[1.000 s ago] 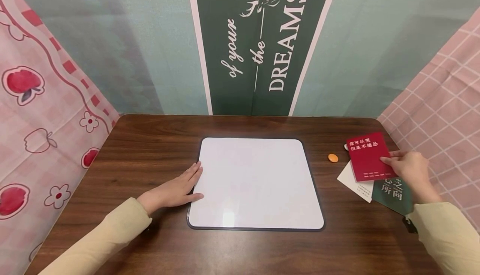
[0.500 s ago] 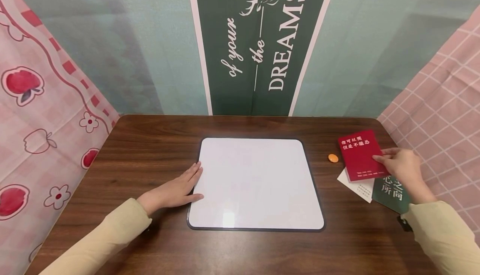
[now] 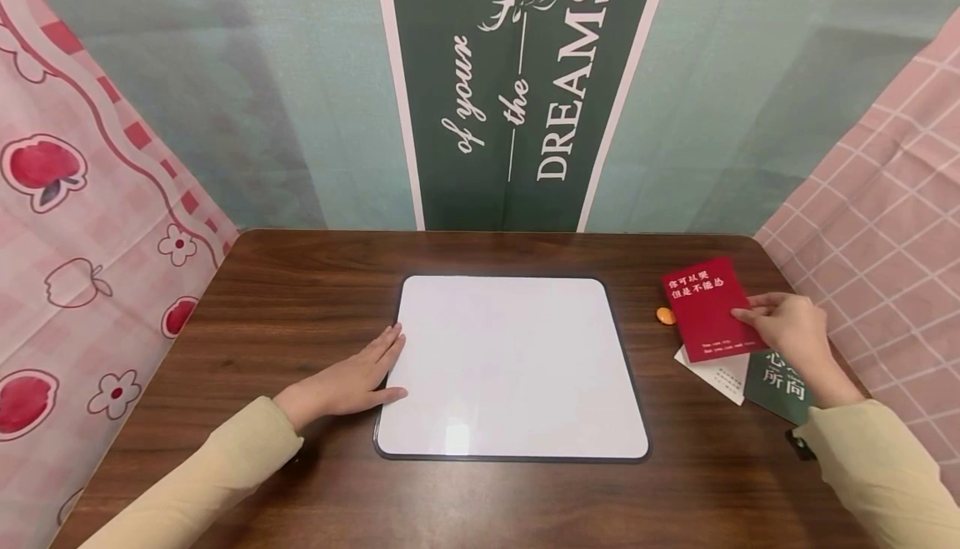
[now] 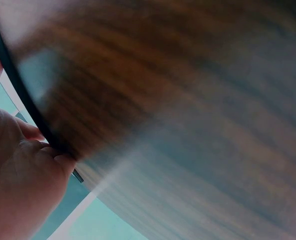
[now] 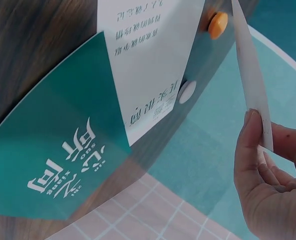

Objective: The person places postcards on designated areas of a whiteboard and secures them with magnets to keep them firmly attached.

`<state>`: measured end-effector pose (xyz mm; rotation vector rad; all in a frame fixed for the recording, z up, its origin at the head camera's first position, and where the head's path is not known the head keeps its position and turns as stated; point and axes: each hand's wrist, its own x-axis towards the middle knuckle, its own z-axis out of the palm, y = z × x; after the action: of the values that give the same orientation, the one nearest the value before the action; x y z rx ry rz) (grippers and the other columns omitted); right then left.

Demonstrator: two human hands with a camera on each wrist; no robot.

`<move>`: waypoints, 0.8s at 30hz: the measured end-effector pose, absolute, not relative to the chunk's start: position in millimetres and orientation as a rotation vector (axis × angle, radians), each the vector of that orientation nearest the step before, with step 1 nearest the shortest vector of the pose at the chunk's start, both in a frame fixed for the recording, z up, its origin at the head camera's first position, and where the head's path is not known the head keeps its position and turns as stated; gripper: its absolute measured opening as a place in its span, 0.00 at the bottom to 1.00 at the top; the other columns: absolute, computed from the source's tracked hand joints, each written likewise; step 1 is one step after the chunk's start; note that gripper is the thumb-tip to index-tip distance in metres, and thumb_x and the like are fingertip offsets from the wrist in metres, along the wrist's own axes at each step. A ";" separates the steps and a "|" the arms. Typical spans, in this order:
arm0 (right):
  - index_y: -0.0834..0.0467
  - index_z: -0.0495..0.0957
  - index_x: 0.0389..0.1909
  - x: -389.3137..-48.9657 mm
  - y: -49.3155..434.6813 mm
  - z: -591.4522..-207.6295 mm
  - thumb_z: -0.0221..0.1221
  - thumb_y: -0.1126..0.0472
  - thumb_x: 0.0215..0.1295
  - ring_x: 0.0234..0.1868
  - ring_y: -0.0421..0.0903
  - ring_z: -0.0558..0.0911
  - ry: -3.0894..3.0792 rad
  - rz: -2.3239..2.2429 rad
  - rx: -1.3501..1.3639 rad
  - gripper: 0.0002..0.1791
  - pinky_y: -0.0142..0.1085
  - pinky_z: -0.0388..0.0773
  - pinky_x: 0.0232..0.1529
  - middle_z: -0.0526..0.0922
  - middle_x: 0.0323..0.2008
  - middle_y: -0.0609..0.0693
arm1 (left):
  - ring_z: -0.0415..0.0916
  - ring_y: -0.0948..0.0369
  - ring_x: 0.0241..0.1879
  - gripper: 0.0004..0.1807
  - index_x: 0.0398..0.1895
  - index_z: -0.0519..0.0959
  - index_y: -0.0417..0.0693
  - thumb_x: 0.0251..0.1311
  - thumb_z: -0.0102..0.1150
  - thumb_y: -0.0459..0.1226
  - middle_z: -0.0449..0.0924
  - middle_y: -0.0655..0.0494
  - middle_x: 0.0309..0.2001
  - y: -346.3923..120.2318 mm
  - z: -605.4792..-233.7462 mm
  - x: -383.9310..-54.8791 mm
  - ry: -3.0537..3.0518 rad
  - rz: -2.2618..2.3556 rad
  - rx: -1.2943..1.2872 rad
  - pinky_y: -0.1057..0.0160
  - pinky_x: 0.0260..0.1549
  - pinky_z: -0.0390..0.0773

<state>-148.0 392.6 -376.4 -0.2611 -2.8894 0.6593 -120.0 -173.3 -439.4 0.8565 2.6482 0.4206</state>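
A whiteboard (image 3: 517,366) with a dark frame lies mid-table. My left hand (image 3: 348,378) rests at its left edge with fingers extended, the fingertips just over the frame; the left wrist view shows that hand (image 4: 28,170) along the dark edge. Between thumb and fingers, my right hand (image 3: 795,328) pinches a red card (image 3: 708,311) with white Chinese lettering by its right side. The right wrist view shows the card (image 5: 252,80) almost edge-on, raised off the table. Beneath it are a white card (image 5: 148,65) with printed text and a green card (image 5: 68,145).
An orange round magnet-like disc (image 3: 664,316) sits left of the red card. A white disc (image 5: 187,92) lies by the white card and is hidden in the head view. Fabric curtains (image 3: 892,191) hang along the table's back and sides.
My right hand has moved the red card to the left, toward the orange disc, and the white disc has gone out of sight behind it. My left hand stays put.
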 end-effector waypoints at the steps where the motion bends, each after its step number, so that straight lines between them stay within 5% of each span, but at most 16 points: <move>1: 0.77 0.76 0.37 -148.0 391.3 -376.3 0.61 0.58 0.56 0.33 0.62 0.74 -2.892 0.661 -0.264 0.22 0.40 0.57 0.28 0.81 0.25 0.66 | 0.34 0.50 0.70 0.46 0.70 0.43 0.37 0.61 0.45 0.58 0.34 0.43 0.71 -173.2 -439.2 -120.1 2.649 0.420 0.854 0.50 0.63 0.52; 10: 0.77 0.76 0.36 -150.8 380.8 -376.8 0.62 0.59 0.55 0.19 0.49 0.78 -2.907 0.662 -0.231 0.21 0.33 0.66 0.19 0.81 0.24 0.66 | 0.34 0.50 0.70 0.46 0.70 0.43 0.37 0.60 0.45 0.58 0.33 0.44 0.72 -172.8 -438.6 -121.4 2.654 0.414 0.856 0.50 0.63 0.52; 24: 0.75 0.77 0.36 -148.4 361.1 -373.8 0.64 0.58 0.54 0.18 0.46 0.77 -2.899 0.677 -0.143 0.21 0.34 0.67 0.18 0.81 0.24 0.65 | 0.34 0.50 0.70 0.46 0.70 0.43 0.37 0.61 0.46 0.58 0.33 0.44 0.72 -172.8 -438.1 -120.6 2.647 0.416 0.845 0.50 0.63 0.52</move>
<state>-148.4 361.1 -373.8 -0.1432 -2.8987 0.6770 -120.6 -172.8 -438.1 0.8445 2.6467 0.4163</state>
